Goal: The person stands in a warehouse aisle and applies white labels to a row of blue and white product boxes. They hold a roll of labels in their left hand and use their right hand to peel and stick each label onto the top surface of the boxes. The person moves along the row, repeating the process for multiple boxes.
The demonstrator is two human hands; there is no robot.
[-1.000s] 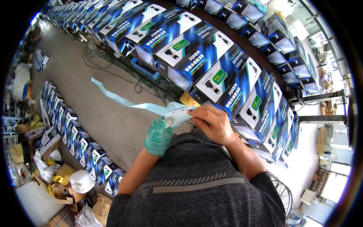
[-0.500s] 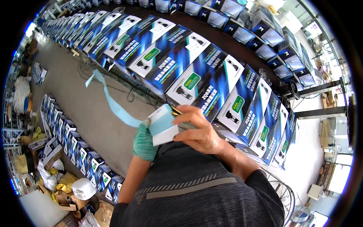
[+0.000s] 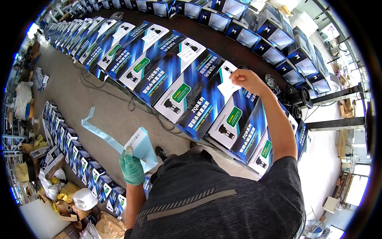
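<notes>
My left hand (image 3: 131, 167), in a green knitted glove, is closed on a light blue strip of label backing (image 3: 144, 151). The strip is folded over at the hand, and a long tail (image 3: 100, 134) of it hangs out to the left. My bare right hand (image 3: 250, 81) reaches far forward over the row of boxes. Its fingertips pinch a white label (image 3: 227, 87) by one edge, just over the top of a blue-and-white printed carton (image 3: 207, 105). Whether the label touches the carton I cannot tell.
Similar cartons with green patches stand in a long row (image 3: 137, 65) running to the far left. More cartons (image 3: 270, 36) stand across the dark table at the back. Another row (image 3: 85, 163) sits on the floor at left, near a white plastic jug (image 3: 84, 199). Cables (image 3: 131, 104) hang beside the table.
My right hand has left the label strip and moved forward and right, now with a white label in its fingers. My left hand has moved down and left with the strip.
</notes>
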